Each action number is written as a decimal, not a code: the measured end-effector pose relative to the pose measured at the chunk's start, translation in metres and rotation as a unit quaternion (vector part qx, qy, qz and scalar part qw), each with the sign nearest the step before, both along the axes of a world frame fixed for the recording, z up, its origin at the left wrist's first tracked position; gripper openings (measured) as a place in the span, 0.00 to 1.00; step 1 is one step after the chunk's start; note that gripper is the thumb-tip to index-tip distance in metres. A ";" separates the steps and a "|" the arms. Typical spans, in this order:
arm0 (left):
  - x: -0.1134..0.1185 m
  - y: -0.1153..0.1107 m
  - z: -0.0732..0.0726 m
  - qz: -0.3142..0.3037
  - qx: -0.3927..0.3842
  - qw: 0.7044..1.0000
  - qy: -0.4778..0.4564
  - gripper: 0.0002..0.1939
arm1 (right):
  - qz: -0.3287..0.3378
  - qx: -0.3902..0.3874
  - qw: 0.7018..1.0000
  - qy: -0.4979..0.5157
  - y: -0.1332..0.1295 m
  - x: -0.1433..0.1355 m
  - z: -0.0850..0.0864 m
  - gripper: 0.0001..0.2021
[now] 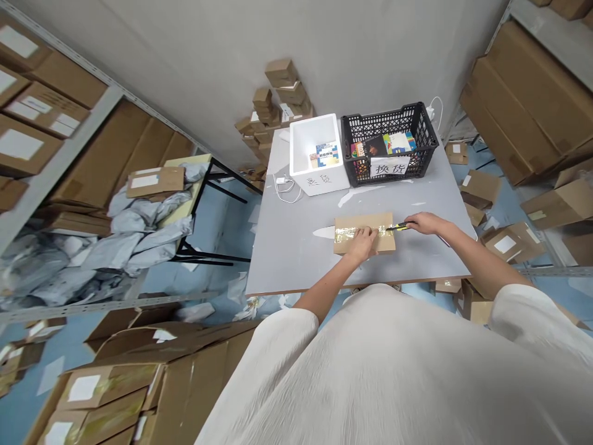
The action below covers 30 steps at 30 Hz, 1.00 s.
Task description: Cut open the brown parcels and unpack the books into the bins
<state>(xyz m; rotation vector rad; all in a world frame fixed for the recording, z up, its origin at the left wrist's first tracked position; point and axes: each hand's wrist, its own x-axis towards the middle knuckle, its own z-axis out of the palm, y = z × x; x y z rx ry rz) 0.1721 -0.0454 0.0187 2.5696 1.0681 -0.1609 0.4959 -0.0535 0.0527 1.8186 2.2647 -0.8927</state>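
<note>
A small brown cardboard box with shiny tape along its top lies near the front edge of the grey table. My left hand rests on the box with its fingers spread over the tape. My right hand is closed around a yellow and black utility knife, whose tip reaches the tape at the box's right end.
Behind the box stand a white foam bin and a black plastic crate, both holding books. A white cable lies at left. Shelves, a side table with grey parcels and cartons surround the table.
</note>
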 end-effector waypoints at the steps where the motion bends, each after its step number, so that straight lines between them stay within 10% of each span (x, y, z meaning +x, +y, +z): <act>1: 0.000 0.000 0.000 0.000 0.001 1.000 0.001 0.43 | -0.010 -0.025 0.999 0.021 -0.004 0.002 -0.001 0.21; 17: -0.003 0.010 0.008 0.022 -0.019 0.999 -0.030 0.54 | -0.181 -0.157 0.945 0.224 -0.073 0.024 -0.018 0.30; 20: -0.001 0.016 0.008 0.045 0.004 0.997 -0.066 0.41 | -0.221 -0.132 0.933 0.251 -0.078 0.022 -0.015 0.31; 30: 0.020 0.037 -0.004 0.052 0.017 0.998 -0.041 0.38 | -0.077 0.071 0.993 0.052 -0.083 -0.019 0.009 0.24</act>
